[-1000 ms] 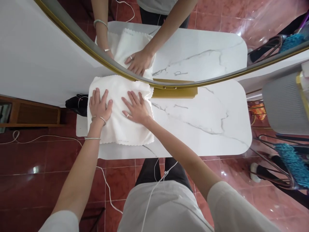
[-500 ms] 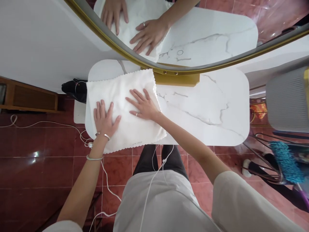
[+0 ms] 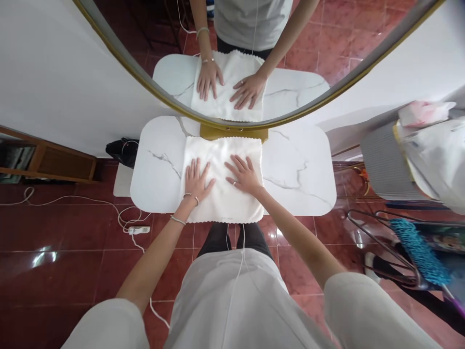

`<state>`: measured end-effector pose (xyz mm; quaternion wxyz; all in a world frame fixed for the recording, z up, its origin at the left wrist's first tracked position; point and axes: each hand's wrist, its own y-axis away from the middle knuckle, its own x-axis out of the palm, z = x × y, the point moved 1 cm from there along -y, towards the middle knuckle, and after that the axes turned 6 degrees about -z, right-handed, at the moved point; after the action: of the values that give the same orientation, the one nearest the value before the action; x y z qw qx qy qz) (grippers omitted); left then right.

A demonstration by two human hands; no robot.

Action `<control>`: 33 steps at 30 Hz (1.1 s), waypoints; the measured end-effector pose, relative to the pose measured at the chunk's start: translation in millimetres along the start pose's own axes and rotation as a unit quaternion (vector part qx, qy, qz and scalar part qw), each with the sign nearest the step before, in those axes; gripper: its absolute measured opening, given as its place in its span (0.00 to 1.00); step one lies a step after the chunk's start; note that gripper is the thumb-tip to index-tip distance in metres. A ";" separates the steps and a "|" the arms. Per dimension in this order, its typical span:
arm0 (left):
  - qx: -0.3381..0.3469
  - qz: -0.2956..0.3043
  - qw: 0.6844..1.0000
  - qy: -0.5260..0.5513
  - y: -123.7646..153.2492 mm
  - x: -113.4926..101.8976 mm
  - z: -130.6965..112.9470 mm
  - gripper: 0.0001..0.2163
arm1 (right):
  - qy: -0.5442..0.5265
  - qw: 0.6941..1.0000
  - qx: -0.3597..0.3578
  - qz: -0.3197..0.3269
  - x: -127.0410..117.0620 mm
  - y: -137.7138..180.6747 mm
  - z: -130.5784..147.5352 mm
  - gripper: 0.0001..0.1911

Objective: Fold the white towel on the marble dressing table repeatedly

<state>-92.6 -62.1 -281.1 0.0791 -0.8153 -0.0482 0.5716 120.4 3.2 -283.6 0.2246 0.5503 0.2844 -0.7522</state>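
A white cloth (image 3: 225, 206) with scalloped edges is spread over the middle of a white marble-patterned tabletop (image 3: 156, 191), its near edge reaching the table's front edge. My left hand (image 3: 196, 179) lies flat on the cloth's left half, fingers spread. On the right half rests my right hand (image 3: 245, 175), also flat with fingers apart and a ring on one finger. Soft wrinkles show in the cloth between and around the hands. Both hands and the cloth are mirrored in the large gold-rimmed mirror (image 3: 232, 29) behind the table.
The mirror's gold base (image 3: 234, 133) stands at the table's back edge, touching or close to the cloth. A black bag (image 3: 123, 152) sits left of the table. A power strip (image 3: 139, 230) and white cables lie on the red tiles. At right is a blue fluffy duster (image 3: 419, 252) by a metal rack.
The cloth has moved right, from the table's left end to its middle, and lies straighter. Both hands have gone with it, staying flat. The camera view has shifted too.
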 end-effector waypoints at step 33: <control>-0.146 0.008 0.966 0.213 -63.6 -32.1 -46.8 0.10 | -0.212 0.942 0.226 -0.130 -30.2 16.2 -16.8 0.06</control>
<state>-58.9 -8.4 -224.1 -0.0372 -0.9214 -0.1070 0.3718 151.5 3.3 -261.6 0.0496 0.3727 0.1217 -0.9186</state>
